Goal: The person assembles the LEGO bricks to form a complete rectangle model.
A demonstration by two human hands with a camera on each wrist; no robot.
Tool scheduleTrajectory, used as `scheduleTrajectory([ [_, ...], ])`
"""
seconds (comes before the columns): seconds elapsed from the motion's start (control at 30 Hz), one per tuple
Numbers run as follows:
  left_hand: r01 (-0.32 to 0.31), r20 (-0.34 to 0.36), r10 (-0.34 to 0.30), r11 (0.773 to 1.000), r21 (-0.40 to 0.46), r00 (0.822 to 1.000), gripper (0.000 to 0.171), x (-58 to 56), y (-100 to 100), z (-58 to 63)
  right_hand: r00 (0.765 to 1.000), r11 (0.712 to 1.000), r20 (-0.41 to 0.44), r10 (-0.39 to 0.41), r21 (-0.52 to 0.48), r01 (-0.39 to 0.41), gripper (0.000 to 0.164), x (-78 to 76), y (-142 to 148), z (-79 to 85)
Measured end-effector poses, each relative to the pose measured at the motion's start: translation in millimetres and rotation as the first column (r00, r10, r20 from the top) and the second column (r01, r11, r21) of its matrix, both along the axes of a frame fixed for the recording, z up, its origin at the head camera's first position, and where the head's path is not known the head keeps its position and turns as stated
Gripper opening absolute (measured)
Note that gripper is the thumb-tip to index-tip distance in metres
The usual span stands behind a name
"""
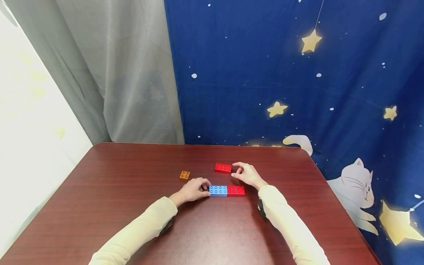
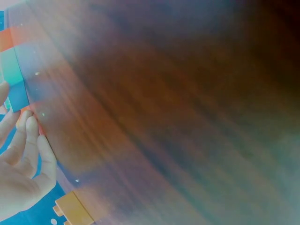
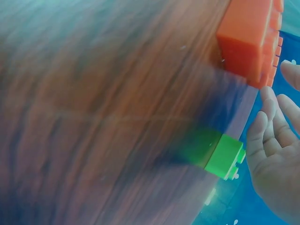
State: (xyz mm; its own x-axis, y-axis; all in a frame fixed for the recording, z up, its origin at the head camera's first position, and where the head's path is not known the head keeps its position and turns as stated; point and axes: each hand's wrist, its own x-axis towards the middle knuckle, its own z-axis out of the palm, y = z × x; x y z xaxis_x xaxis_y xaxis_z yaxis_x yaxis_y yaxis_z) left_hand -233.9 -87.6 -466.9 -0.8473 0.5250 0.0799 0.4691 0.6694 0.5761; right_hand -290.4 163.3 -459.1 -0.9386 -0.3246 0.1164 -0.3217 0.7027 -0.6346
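A blue toy building brick (image 1: pixel 218 190) lies end to end with a red brick (image 1: pixel 236 190) on the table, studs up. My left hand (image 1: pixel 193 189) pinches the blue brick's left end between thumb and forefinger; the left wrist view shows this blue brick (image 2: pixel 18 96) at the fingertips. Behind the pair lies a second red brick (image 1: pixel 223 168). My right hand (image 1: pixel 247 175) is just right of it, thumb and fingers spread apart, holding nothing. A small green brick (image 3: pixel 225 157) shows beside that hand in the right wrist view; in the head view it is hidden.
A small orange brick (image 1: pixel 184 175) with studs up lies behind and left of my left hand. The dark red-brown wooden table (image 1: pixel 212 235) ends at the back against a blue starry curtain (image 1: pixel 238 73) and a grey curtain (image 1: pixel 139 73).
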Motion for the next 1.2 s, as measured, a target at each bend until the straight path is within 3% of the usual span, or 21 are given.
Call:
scheduleTrajectory([
  [0.2,0.001,0.000,-0.001,1.000,0.000,1.000,0.025,-0.1,1,1.5,0.999,0.999,0.010,-0.043,0.029,0.042,0.047,-5.4,-7,0.4],
  [0.5,-0.002,0.002,0.002,1.000,0.000,1.000,0.025,1.1,2,3.6,0.989,0.996,0.118,-0.088,0.012,0.088,0.052,-8.1,-10,-4.2],
  [1.2,0.007,0.000,-0.007,1.000,0.011,1.000,0.026,2.3,1,3.4,0.985,0.994,0.128,-0.113,0.023,0.111,0.043,-8.3,-20,-6.4],
])
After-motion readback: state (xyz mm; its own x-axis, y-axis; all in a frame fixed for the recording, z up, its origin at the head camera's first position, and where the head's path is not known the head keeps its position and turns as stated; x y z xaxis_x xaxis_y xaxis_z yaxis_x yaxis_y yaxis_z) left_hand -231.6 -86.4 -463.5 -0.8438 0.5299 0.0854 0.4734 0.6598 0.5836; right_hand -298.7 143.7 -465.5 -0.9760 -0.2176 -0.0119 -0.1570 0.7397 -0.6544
